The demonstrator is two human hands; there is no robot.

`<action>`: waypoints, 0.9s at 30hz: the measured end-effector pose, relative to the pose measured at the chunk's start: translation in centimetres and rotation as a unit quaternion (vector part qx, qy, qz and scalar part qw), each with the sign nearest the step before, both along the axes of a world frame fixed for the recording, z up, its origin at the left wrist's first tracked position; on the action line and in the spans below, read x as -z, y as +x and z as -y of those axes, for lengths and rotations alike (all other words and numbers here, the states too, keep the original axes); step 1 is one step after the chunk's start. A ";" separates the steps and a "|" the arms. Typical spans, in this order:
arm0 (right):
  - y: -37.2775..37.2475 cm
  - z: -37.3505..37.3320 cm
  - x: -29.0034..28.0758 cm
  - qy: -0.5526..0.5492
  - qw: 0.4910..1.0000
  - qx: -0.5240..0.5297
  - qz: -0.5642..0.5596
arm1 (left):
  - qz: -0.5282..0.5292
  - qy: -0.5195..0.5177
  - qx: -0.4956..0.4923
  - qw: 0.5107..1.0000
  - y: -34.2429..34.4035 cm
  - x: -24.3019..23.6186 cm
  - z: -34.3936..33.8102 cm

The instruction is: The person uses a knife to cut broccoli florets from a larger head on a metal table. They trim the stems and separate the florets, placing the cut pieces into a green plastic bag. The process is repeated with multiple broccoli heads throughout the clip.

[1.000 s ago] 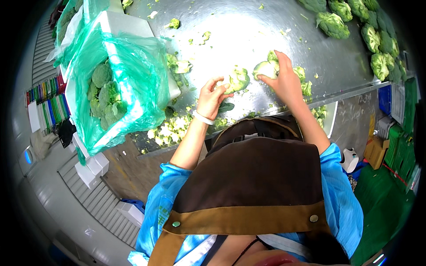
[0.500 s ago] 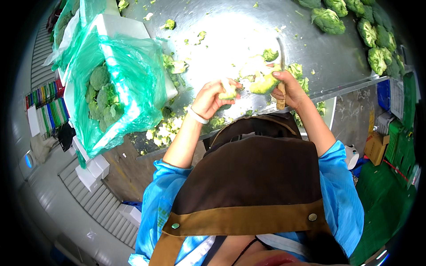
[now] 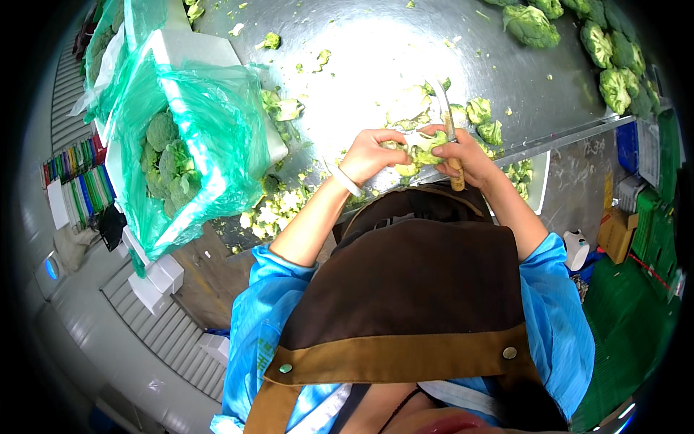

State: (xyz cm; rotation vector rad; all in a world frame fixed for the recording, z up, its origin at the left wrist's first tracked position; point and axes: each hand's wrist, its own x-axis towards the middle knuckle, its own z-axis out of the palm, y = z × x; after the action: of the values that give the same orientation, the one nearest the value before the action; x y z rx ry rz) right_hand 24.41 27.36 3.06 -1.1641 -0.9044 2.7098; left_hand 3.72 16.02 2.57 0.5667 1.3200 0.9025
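Observation:
My left hand [image 3: 372,153] is closed around a pale green cut broccoli piece [image 3: 419,150], just above the near part of the metal table [image 3: 542,83]. My right hand [image 3: 466,158] is closed on the wooden handle of a knife [image 3: 457,181], its blade pointing up and away, and its thumb and fingers are up against the same piece. Loose broccoli trimmings [image 3: 406,105] lie just beyond both hands, and more small florets [image 3: 271,217] lie left of them along the near edge.
A white foam box lined with a green plastic bag [image 3: 228,134] holds broccoli heads on the left. More broccoli heads [image 3: 600,50] are piled at the back right. A white container [image 3: 536,184] with pieces sits below the table edge. A cardboard box [image 3: 614,239] and green crates stand at the right.
Since a second ago my right hand has taken hold of the knife. My left hand has moved right, bringing its piece up against my right hand and the knife.

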 end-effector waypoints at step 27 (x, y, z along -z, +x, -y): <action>-0.1 0.4 0.6 0.609 0.770 -0.097 0.165 | -0.352 0.005 0.031 0.935 0.4 4.6 -3.6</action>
State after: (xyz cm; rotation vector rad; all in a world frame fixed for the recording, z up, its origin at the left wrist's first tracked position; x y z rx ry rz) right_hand 24.33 26.94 2.50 -1.1409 -2.3446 1.2808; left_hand 4.08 19.66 -2.06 0.9930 1.9234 0.6689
